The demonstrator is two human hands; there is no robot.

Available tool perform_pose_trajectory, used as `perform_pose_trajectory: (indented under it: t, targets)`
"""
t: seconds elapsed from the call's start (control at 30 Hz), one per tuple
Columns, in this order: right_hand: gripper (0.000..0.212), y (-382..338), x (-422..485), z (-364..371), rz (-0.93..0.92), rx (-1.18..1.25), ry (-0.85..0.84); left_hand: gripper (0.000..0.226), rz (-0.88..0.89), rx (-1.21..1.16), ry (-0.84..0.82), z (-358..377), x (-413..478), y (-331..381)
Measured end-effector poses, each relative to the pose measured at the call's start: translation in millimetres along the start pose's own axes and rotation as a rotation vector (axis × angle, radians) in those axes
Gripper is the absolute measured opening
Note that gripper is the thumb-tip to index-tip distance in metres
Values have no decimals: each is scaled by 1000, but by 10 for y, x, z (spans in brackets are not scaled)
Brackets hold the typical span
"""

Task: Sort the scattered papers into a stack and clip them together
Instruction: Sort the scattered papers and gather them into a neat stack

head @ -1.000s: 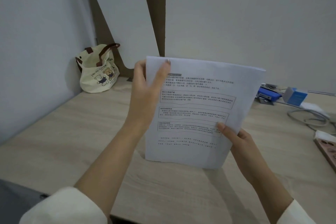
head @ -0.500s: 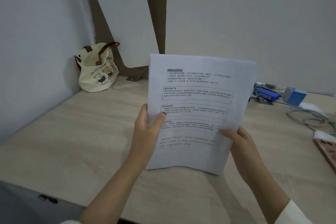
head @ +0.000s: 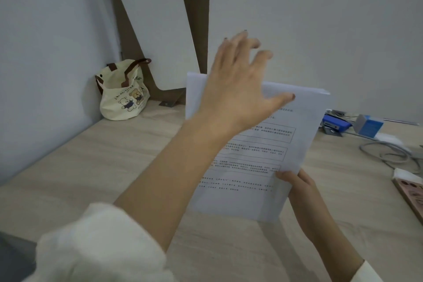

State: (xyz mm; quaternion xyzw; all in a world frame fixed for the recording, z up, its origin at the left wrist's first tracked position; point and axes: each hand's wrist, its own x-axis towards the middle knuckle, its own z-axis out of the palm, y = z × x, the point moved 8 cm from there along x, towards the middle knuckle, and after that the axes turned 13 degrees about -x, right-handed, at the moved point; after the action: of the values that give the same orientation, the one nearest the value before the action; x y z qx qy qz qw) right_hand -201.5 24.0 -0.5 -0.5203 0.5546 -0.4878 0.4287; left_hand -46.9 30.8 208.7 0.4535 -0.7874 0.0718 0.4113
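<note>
The right hand (head: 297,186) pinches the lower right edge of the paper stack (head: 258,155), held upright above the desk (head: 91,167). The left hand (head: 235,84) is open, fingers spread and blurred, in front of the stack's top edge. The sheets are thin, white and rectangular, with printed text. The desk is pale wood-grain laminate, enclosed by matte grey partition panels (head: 45,30). A cream canvas tote bag (head: 123,96) occupies the corner.

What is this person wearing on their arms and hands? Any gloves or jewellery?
No gloves: both the left hand and the right hand are bare, and no rings, watch or bracelets show. Each arm has a cream-white sleeve, the left sleeve loose and pushed up toward the elbow, the right sleeve seen only at its cuff. The fingernails look dark, perhaps polished.
</note>
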Motion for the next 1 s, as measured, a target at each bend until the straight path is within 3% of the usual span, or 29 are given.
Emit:
perform_pose_trajectory:
  t: [0.13, 0.3, 0.4, 0.47, 0.63, 0.73, 0.83, 0.87, 0.93, 1.0]
  targets:
    - [32, -2, -18, -3, -8, 2, -7, 63, -32, 80, -478, 448, 259, 32]
    - [28, 49, -4, 6, -20, -30, -73, 33, 20, 90, -564, 477, 242, 56]
    - [24, 298, -12, 20, 67, -164, -166, 26, 103, 26, -484, 346, 175, 82]
    - [30, 458, 1, -99, 129, -222, -126, 22, 100, -26, -400, 213, 124, 18]
    - [94, 367, 120, -597, 92, -47, -26, 20, -82, -398, -150, -164, -25, -394]
    - [83, 132, 126, -621, 9, 56, -101, 18, -250, -721, 0, -136, -284, -762]
    - [39, 25, 123, -536, -14, 78, -137, 11, -396, -927, 172, 41, -636, -1084]
    - [34, -16, 129, -540, -27, 81, -115, 10, -452, -976, 218, 113, -772, -1177]
    - [39, -36, 154, -569, -65, 72, -78, 10, -566, -1060, 276, 294, -1068, -1365]
    - [57, 86, 154, -572, -54, 25, -68, 12, -693, -1129, 259, 536, -1381, -1523]
